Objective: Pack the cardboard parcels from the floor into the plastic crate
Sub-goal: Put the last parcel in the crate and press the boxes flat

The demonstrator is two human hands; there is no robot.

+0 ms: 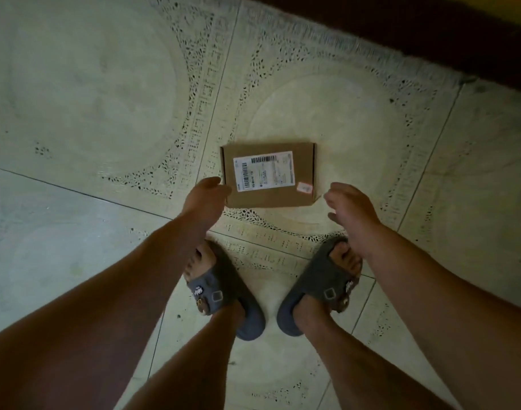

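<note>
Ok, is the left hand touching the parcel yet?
Cannot tell: in the head view the left hand overlaps a near corner of the parcel, but it is blurred and may hover above.

Grey slippers (223, 287); dark skirting (430, 34), perhaps

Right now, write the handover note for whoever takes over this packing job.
Left hand: open, at the near left corner of the cardboard parcel; contact unclear.
Right hand: open, just off its near right corner, holding nothing.
Parcel lies flat, label up, on the tiled floor.
Crate not in view.
Done: nothing visible. Left: grip this parcel, lift it, pack it in the crate.
</note>
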